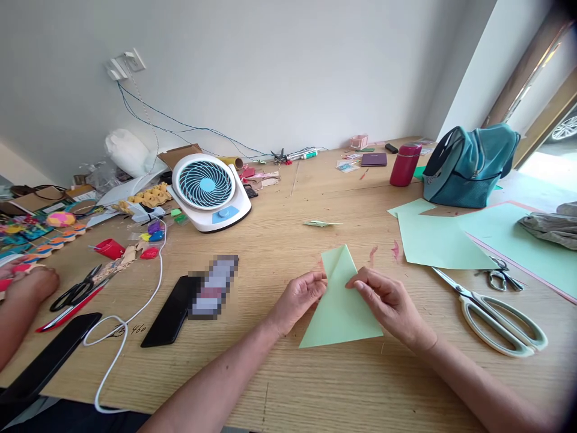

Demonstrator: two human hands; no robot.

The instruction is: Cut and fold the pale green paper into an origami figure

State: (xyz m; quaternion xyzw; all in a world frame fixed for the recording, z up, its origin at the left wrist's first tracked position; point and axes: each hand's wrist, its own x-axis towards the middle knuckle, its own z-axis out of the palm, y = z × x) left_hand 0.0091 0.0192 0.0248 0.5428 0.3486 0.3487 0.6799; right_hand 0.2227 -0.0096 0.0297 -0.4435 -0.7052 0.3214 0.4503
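Note:
A pale green sheet of paper [342,307], with a folded flap near its top, is held between my two hands just over the wooden table. My left hand [300,300] pinches its left edge between thumb and fingers. On the right edge, my right hand [390,300] grips the paper the same way, thumb on top. To the right of that hand lie large white-handled scissors [491,322], blades pointing up and left. More green paper [444,240] rests beyond them. A small folded green piece [322,223] lies ahead of my hands.
A white fan [210,192] stands at the left back. Two phones [169,313] and a white cable [155,291] lie left of me. Another person's hand [38,282] is at the far left. A red flask [404,165] and a teal bag [471,165] stand at the right back.

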